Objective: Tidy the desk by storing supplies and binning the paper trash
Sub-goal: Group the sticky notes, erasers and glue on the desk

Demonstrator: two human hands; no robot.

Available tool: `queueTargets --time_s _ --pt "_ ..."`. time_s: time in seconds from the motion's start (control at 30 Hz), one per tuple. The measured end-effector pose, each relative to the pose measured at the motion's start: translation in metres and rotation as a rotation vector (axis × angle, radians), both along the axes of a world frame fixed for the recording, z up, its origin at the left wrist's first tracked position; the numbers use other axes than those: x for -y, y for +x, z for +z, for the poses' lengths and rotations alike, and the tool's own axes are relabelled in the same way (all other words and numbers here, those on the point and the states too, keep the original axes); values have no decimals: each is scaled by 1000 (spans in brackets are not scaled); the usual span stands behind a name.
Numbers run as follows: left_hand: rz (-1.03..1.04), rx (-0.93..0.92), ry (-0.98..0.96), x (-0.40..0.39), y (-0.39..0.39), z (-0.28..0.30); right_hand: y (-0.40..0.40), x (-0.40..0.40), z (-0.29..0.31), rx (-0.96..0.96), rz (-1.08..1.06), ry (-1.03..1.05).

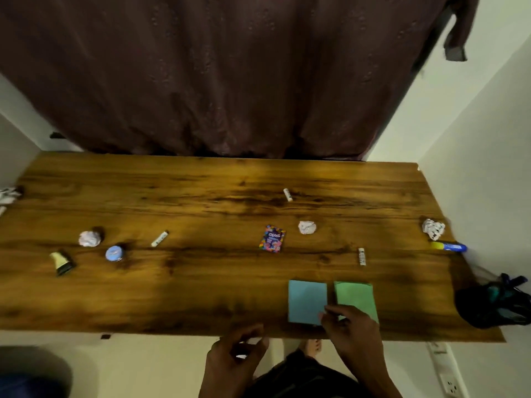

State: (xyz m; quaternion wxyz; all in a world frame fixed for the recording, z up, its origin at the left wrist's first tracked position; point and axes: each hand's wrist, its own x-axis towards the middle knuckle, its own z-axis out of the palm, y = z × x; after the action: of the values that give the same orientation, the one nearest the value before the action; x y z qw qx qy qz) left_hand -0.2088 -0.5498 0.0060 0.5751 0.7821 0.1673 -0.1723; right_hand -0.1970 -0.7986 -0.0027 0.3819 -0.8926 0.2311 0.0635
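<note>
Head view, items as I log them from my remote station:

1. Wooden desk (201,297), spanning the middle of the frame, dark curtain (230,76) behind it.
2. Blue sticky pad (306,300), lower centre-right, flat near the front edge of the desk.
3. Green sticky pad (356,297), just beside the blue one on its right.
4. Right hand (352,330), bottom centre-right, lying over the near corners of both pads; its fingertips touch the blue pad's lower right corner. I cannot tell whether it pinches either pad.
5. Left hand (235,357), bottom centre, below the desk edge, fingers curled; something pale shows between them, but I cannot tell whether they hold it.
6. Crumpled paper balls: one at centre left (90,238), one at centre (307,227), one at the right edge of the desk (433,228).
7. Gems packet (272,238), centre, left of the middle paper ball.
8. Small white sticks: one at centre left (159,238), one toward the back of the desk (287,194), one above the pads (361,256).
9. Round blue tin (114,253), left, below the left paper ball.
10. Blue and yellow glue stick (448,246), right edge.
11. Black pouch (491,303), lower right corner of the desk.
12. Yellow and black highlighter (61,262), far left.
</note>
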Motion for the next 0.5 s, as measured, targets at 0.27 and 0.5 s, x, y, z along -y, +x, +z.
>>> queueTargets --time_s 0.27,0.5 --pt "274 10 -56 -64 -15 30 18 -74 7 -10 267 173" --pt "721 68 7 -135 -6 75 62 -108 13 -50 521 293"
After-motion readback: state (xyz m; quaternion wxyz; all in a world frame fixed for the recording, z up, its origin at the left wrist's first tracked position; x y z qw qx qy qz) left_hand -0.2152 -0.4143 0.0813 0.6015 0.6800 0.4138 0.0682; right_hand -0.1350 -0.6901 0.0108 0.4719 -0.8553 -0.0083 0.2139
